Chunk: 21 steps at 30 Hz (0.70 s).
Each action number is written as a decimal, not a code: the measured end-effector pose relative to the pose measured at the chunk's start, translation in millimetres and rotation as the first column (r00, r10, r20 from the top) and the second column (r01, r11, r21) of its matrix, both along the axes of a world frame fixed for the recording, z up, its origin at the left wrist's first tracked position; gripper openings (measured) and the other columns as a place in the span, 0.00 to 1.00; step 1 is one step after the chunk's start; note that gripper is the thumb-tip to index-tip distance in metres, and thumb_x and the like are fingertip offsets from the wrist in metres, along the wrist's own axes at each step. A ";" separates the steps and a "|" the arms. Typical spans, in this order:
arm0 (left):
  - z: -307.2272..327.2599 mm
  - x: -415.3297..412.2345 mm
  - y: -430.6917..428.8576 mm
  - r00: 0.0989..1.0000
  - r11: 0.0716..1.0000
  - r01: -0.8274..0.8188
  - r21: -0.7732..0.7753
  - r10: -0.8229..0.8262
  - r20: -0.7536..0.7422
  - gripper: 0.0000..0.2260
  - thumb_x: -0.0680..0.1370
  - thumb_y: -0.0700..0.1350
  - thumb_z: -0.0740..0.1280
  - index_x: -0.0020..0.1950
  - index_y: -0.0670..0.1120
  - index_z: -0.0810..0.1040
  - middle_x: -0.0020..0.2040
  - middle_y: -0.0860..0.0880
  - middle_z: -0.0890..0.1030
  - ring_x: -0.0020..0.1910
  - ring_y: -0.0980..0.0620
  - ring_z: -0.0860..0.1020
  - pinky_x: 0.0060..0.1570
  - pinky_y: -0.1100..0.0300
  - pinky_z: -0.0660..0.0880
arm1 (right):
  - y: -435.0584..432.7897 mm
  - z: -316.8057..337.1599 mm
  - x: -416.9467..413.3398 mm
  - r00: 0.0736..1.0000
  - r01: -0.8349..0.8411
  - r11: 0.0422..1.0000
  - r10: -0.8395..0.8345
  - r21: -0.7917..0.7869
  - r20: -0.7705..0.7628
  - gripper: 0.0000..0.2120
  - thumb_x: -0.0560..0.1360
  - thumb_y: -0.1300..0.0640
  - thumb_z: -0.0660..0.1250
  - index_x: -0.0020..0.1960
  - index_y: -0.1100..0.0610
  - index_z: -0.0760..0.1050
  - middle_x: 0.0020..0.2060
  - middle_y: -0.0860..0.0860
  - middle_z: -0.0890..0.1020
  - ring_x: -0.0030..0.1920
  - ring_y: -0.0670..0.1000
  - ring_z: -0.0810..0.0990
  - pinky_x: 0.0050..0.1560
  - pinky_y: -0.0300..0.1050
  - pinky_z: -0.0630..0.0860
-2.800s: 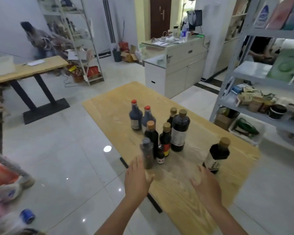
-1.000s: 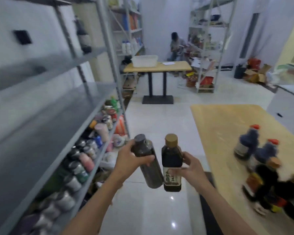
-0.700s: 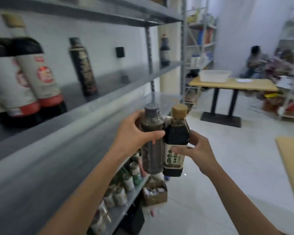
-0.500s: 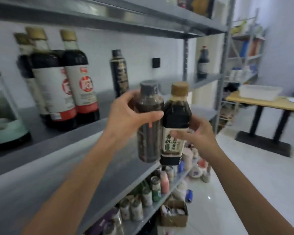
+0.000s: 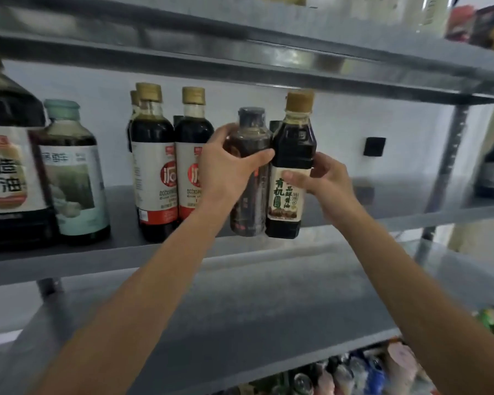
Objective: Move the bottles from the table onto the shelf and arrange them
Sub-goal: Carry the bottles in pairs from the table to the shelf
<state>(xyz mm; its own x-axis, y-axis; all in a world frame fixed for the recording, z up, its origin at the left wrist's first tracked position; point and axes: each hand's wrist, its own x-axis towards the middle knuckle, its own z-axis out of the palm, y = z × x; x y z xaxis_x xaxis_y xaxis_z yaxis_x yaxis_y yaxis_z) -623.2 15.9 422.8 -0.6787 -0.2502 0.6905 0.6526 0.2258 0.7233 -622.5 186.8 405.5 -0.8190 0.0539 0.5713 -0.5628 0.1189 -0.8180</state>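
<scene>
Centre of frame: we hold one bottle in each hand, both upright and pressed side by side.

- Left hand (image 5: pixel 228 166) wraps the grey-capped dark bottle (image 5: pixel 250 212) at its shoulder, thumb across the front.
- Right hand (image 5: pixel 322 181) clamps the tan-capped soy sauce bottle (image 5: pixel 290 155), thumb on the label, fingers behind.
- Both bases sit at the front lip of the middle shelf (image 5: pixel 97 252). We cannot tell whether they touch it yet.

Why held so, as we judge it: high grips keep the bases free to land flat, and carrying the pair together lets us set both down as one group.

The open stretch of shelf lies right of the two red-label bottles (image 5: pixel 154 172). The pair goes in just beside them, which would extend the row. Further left stand a green-label bottle (image 5: pixel 72 178) and a large dark bottle (image 5: pixel 9 172).

The left knuckles are close to the nearer red-label bottle, so there is a risk of nudging it.
</scene>
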 end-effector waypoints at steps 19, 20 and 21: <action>-89.4 -14.7 24.5 0.908 0.816 -0.243 -0.525 0.381 0.173 0.41 0.78 0.51 0.65 0.76 0.51 0.34 0.76 0.48 0.62 0.69 0.46 0.69 0.60 0.47 0.71 | 28.5 -61.3 -61.9 0.991 -0.122 0.976 0.111 0.182 0.069 0.29 0.66 0.55 0.76 0.66 0.50 0.73 0.54 0.43 0.81 0.54 0.41 0.78 0.48 0.37 0.75; -88.6 -16.2 24.4 0.907 0.817 -0.246 -0.521 0.384 0.174 0.41 0.78 0.51 0.65 0.77 0.51 0.36 0.75 0.47 0.63 0.68 0.46 0.70 0.60 0.48 0.71 | 27.9 -60.5 -64.0 0.990 -0.127 0.976 0.114 0.179 0.077 0.28 0.67 0.55 0.76 0.65 0.51 0.74 0.53 0.44 0.82 0.54 0.43 0.79 0.50 0.40 0.76; -86.5 -18.4 25.3 0.909 0.826 -0.242 -0.510 0.377 0.178 0.41 0.78 0.50 0.66 0.77 0.50 0.37 0.74 0.47 0.65 0.68 0.47 0.70 0.60 0.48 0.71 | 27.2 -59.6 -65.7 0.991 -0.123 0.977 0.111 0.175 0.077 0.27 0.67 0.56 0.76 0.65 0.51 0.75 0.53 0.45 0.82 0.54 0.45 0.79 0.51 0.42 0.76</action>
